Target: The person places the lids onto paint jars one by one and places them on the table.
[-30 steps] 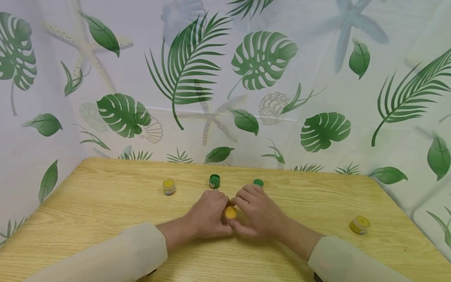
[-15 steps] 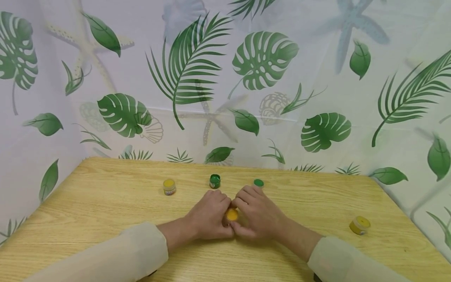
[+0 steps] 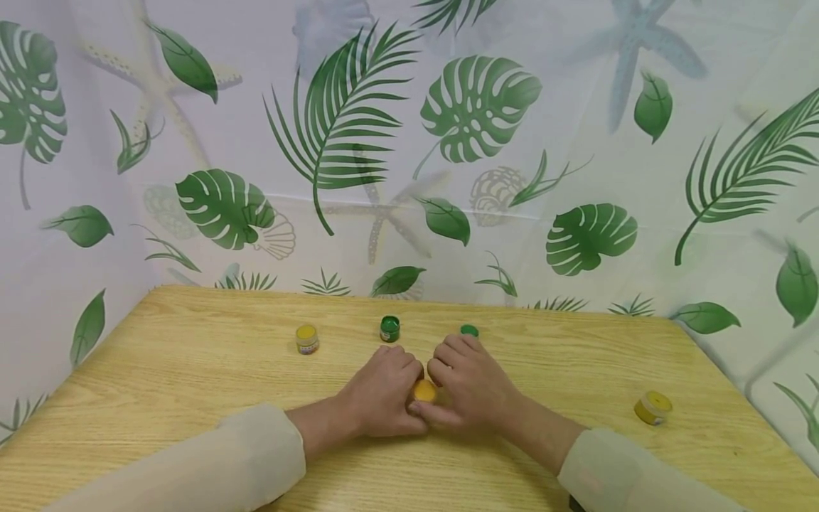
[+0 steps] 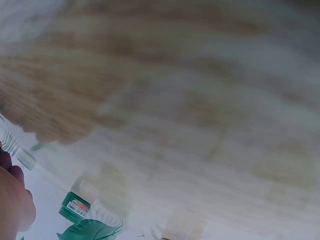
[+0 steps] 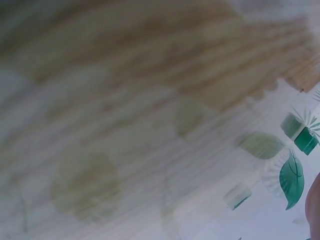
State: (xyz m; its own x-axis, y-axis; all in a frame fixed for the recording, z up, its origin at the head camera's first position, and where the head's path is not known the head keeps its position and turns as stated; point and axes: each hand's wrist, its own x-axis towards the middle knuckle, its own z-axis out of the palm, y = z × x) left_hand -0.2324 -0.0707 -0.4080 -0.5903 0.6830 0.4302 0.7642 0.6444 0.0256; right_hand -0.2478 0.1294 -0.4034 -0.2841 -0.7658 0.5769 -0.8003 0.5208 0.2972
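Observation:
Between both hands, at the middle of the table, is a small paint jar (image 3: pixel 424 390) with an orange-yellow top. My left hand (image 3: pixel 387 391) grips it from the left, fingers curled behind it. From the right, my right hand (image 3: pixel 473 384) pinches it, thumb across its near side. The fingers hide most of the jar's body. Just beyond the hands stands a green paint jar (image 3: pixel 389 328), its top uncovered. A round green lid (image 3: pixel 470 331) lies behind my right knuckles, partly covered. The wrist views show only a hand's edge and the green jar (image 4: pixel 75 207).
A yellow-topped jar (image 3: pixel 307 339) stands to the left of the hands. Another yellow jar (image 3: pixel 653 407) is farther right. The wood-grain table (image 3: pixel 211 370) ends at a leaf-printed cloth (image 3: pixel 358 242) behind it.
The held jar has shifted slightly right and nearer. My right hand's fingers have moved a little right, away from the left fingers, and its thumb now lies higher across the jar's front.

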